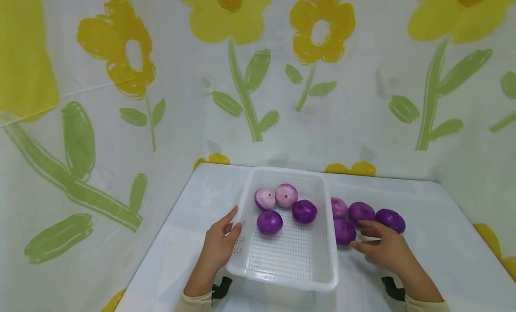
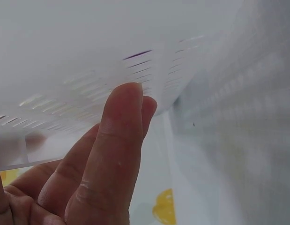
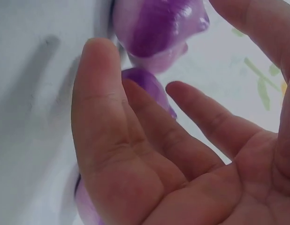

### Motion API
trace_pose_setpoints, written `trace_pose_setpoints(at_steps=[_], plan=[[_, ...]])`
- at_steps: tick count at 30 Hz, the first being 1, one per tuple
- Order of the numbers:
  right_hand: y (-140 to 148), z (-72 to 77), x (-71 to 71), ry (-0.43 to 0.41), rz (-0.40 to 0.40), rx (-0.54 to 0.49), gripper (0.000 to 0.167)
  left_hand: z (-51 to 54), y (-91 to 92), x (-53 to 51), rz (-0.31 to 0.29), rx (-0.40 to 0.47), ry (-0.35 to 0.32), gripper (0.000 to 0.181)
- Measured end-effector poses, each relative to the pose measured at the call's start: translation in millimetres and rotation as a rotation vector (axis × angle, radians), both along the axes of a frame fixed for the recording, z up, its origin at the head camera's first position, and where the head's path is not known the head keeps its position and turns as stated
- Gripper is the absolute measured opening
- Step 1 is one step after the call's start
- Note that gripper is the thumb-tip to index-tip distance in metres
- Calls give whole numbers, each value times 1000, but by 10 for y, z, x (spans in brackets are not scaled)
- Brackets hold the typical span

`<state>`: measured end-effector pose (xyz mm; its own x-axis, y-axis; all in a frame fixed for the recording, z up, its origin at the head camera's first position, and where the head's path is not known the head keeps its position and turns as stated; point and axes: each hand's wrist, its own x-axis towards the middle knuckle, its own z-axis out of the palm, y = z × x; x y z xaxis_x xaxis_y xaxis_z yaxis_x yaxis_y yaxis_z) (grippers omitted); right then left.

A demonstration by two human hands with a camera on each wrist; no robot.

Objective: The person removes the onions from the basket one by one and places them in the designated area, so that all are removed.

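Spreading my right hand (image 1: 383, 245) fairly wide by the loose onions (image 1: 344, 232), gripping nothing, thumb next to the one nearest me; can't tell if it's touching. My left hand (image 1: 219, 244) is lying beside the white basket (image 1: 282, 280), fingers loosely extended along the outer left wall; can't tell if they're pressing. Four purple onions (image 1: 269, 222) are sitting inside toward the far end, two of them paler and showing their ends. The loose four are lying clustered just right of the basket, on the white table (image 1: 435, 245). Flowered cloth (image 1: 354, 124) is hanging behind, beige sleeves (image 1: 427, 305) are showing at my wrists
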<state>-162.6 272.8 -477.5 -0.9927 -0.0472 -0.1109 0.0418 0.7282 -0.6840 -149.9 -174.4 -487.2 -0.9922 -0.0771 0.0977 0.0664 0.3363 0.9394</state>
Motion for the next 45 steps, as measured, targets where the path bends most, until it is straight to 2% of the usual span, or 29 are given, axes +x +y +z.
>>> trace_pose_setpoints(at_steps=[6,14,19,27,31,34,40,45], plan=[[43,93,-24,40,27,21,78,12,-12,3,-2,8,7,52],[117,259,-134,134,159,49,59,32,-1,8,15,6,-8,53],[105,361,-294,102,241,-46,55,43,-4,16,33,-23,-2,53],[6,541,-497,39,286,-160,54,14,4,11,23,-31,3,52],[-84,672,-582,31,323,-204,51,11,8,24,22,-38,2,51],[-200,767,-685,46,393,-219,50,14,4,34,26,-46,-3,51],[-514,929,-932,79,555,-172,45,6,-4,32,26,-43,0,51],[-767,1023,-1052,43,634,-158,45,-2,6,12,7,-28,12,51]])
